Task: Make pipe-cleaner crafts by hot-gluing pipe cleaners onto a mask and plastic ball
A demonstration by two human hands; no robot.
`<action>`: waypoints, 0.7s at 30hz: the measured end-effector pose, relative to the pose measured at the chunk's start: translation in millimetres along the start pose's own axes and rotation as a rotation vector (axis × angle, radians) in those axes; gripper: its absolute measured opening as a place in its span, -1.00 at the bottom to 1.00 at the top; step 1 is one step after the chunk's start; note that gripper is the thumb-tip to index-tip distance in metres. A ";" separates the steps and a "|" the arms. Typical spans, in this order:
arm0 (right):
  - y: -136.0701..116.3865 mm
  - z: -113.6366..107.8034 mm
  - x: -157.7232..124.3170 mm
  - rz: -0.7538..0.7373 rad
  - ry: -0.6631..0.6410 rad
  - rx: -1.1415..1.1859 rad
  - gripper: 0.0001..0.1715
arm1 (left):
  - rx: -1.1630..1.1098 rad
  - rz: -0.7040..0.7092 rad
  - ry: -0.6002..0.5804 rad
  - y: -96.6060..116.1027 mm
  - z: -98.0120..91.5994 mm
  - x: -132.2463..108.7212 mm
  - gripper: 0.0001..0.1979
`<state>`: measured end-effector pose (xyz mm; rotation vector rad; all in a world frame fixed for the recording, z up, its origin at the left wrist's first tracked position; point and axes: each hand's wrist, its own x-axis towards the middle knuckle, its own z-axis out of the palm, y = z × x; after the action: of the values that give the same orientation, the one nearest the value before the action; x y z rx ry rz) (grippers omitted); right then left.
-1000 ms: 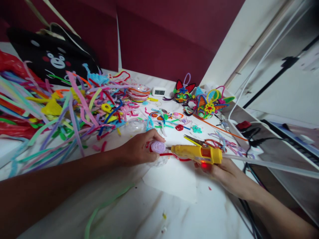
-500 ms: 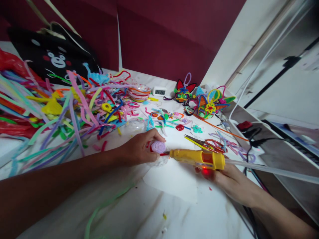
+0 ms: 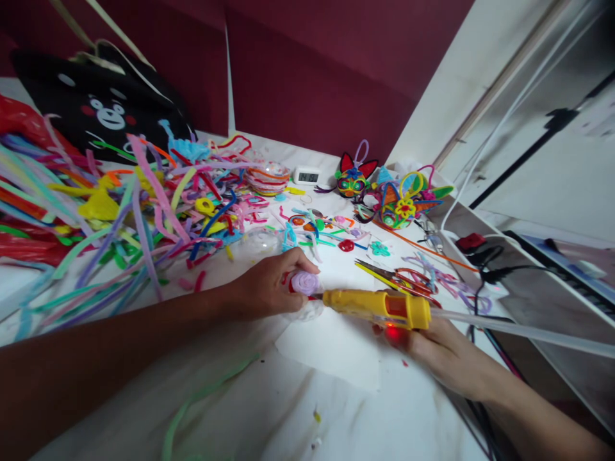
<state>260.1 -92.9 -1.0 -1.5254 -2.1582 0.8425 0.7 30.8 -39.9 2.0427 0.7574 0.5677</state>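
Observation:
Between the thumb and fingers of my left hand is a small lilac rose with red around its edge. A clear, transparent piece shows just beneath it, partly hidden by the hand. My right hand grips a yellow glue gun with a red light glowing at its underside. The gun's tip is at the lower right edge of the rose, touching or nearly touching it. A white sheet of paper lies below both hands.
Fuzzy coloured stems are heaped at the left. Scissors lie beyond the glue gun. Decorated balls with ears, a small clock and a striped bowl-like piece stand at the back. Cables run along the right.
The glue gun and my right hand have shifted very slightly left, toward the rose. My left hand has stayed nearly in place.

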 end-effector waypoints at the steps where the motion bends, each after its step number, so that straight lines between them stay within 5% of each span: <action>1: -0.3 0.0 0.1 -0.010 0.008 -0.012 -0.69 | 0.003 0.001 0.000 -0.1 -0.1 -0.1 -0.59; 21: 7.8 -3.0 -0.9 -0.011 0.033 -0.023 -0.76 | -0.013 -0.030 -0.005 4.1 0.2 0.9 -0.58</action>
<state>267.9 -91.1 -3.7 -1.5259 -2.1582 0.7866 2.8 29.5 -36.4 2.0168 0.7776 0.5494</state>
